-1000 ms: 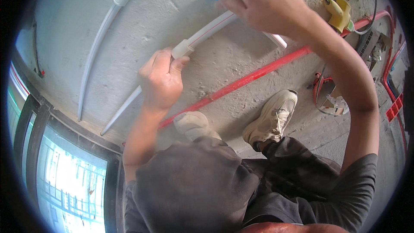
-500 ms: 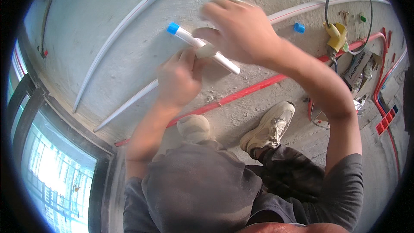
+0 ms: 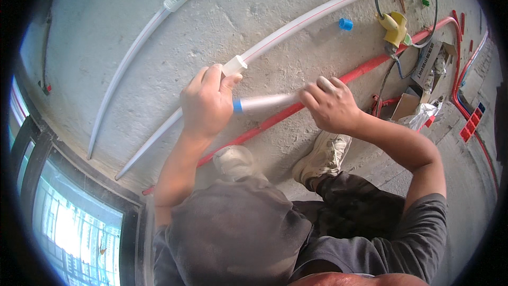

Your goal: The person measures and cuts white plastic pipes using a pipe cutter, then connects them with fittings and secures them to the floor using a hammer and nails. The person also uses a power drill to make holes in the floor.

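Observation:
My left hand [image 3: 207,103] is closed at the white pipe coupling [image 3: 234,65], fingertips and thumb against its lower end. A white pipe with a thin red stripe [image 3: 301,23] runs out of the coupling to the upper right. Below and left of my hand, a white pipe [image 3: 151,143] continues toward the wall edge; the part under the hand is hidden. My right hand [image 3: 330,105] is wrapped round one end of a short white tube [image 3: 270,103], slightly blurred. The tube's blue end [image 3: 237,106] lies right beside my left hand; whether they touch, I cannot tell.
Another white pipe with a coupling [image 3: 176,0] bends along the upper left. A red pipe [image 3: 280,119] crosses just beyond my shoes. A blue cap [image 3: 345,24], a yellow cable connector [image 3: 394,29] and an opened box [image 3: 431,66] lie to the right. A window [image 3: 79,201] stands lower left.
My right hand has come down and right and now grips the short tube. The tube has swung from lying across the coupling to below it, its blue end now by my left hand.

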Available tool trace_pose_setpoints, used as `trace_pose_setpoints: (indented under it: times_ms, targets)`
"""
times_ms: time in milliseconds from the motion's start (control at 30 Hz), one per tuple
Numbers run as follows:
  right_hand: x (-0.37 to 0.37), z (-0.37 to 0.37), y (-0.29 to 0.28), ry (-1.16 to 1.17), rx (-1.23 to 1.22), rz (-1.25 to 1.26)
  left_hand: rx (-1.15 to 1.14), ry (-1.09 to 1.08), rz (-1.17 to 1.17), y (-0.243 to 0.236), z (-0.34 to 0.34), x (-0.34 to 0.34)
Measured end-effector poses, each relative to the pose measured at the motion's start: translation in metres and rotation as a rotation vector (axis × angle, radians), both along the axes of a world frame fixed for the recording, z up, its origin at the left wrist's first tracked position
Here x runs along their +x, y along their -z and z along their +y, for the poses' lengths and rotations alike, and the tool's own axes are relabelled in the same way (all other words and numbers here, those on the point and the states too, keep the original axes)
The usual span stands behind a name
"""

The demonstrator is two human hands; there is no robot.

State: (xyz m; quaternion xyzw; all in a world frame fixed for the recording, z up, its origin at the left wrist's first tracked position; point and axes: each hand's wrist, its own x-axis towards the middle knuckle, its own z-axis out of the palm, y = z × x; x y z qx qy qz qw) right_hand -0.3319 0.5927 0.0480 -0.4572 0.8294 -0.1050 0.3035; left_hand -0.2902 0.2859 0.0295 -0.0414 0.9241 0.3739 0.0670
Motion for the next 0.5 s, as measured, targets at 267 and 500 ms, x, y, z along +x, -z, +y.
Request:
trace_pose_setpoints:
  times_ms: [267,500]
  targets:
    - [-0.07,-0.03,0.014,-0.113,-0.308,0.341,-0.107,0.003,0.161,0.023,0.005,0.002]
    - [-0.135,-0.048,0.067,-0.145,-0.529,0.378,-0.38,0.092,0.383,0.037,0.01,0.01]
